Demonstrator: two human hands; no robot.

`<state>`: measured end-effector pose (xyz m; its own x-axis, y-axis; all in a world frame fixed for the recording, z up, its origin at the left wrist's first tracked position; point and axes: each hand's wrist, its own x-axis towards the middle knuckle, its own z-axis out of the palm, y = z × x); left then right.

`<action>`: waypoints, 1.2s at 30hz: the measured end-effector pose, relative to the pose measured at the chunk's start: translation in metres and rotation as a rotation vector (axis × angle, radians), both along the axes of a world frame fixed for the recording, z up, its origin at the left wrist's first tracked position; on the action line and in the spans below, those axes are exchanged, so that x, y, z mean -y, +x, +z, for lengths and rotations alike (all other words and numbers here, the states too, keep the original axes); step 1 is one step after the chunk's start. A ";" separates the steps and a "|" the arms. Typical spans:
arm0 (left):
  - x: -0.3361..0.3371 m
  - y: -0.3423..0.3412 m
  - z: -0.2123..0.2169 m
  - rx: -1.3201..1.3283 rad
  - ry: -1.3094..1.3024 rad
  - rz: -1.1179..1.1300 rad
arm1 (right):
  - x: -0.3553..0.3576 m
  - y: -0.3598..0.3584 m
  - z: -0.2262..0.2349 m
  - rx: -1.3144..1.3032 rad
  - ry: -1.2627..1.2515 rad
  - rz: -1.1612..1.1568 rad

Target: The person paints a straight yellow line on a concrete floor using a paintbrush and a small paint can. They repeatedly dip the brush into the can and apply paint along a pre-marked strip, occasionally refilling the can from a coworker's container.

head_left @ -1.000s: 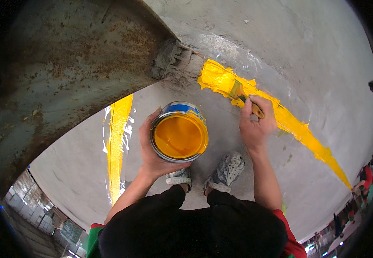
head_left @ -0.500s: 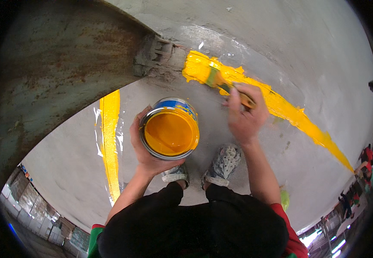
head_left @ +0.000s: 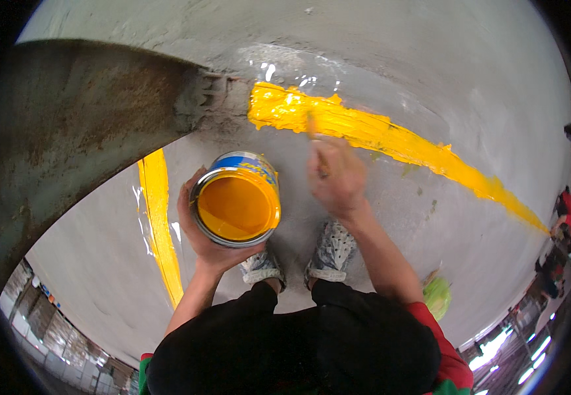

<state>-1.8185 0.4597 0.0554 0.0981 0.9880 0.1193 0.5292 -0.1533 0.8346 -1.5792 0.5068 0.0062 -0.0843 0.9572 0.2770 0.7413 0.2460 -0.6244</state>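
Loaded paintbrush (head_left: pixel 311 125) and open paint can (head_left: pixel 238 160) above a thick yellow stripe (head_left: pixel 391 135)

The left hand (head_left: pixel 203 242) is wrapped around the side of the paint can, below its rim, and bears it in front of the body. The right hand (head_left: pixel 339 176) is closed on the paintbrush handle, with the bristles over the near part of the yellow stripe; blur makes it impossible to tell how firmly they press. The stripe runs across the grey concrete floor (head_left: pixel 470 99) from beside the base of a rusty steel column (head_left: pixel 101 99) out to the right.

The likeliest trouble is a spill: the can is open, its mouth seems tipped toward the person, and paint coats the rim, so a slipping palm or a further tilt could send yellow paint (head_left: pixel 233 209) onto the floor or the clogs (head_left: pixel 330 253) below. Drips from the bristles could mark bare concrete, and too heavy a stroke could push the thick coat past the stripe's already ragged edge. A careless step could smear either glossy band.

Counted: one can, one paintbrush, two hands at work, two yellow stripes, the second (head_left: pixel 156 210) being narrower and lying to the left, two speckled clogs, one column, and one light-green crumpled object (head_left: pixel 437 297) beyond the right forearm. Other people show at the far right, too small to count.
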 end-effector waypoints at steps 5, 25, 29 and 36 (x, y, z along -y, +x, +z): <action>0.002 0.006 0.003 -0.032 -0.015 -0.015 | 0.004 0.017 0.003 -0.178 0.083 -0.219; 0.009 0.023 0.006 -0.108 0.001 -0.025 | 0.044 0.091 0.006 -0.111 -0.078 -0.403; 0.009 0.025 0.002 -0.081 0.019 -0.029 | 0.073 0.183 0.025 0.096 0.015 -0.770; 0.006 0.035 0.002 -0.156 0.062 -0.074 | 0.062 0.126 0.021 0.173 0.040 -0.355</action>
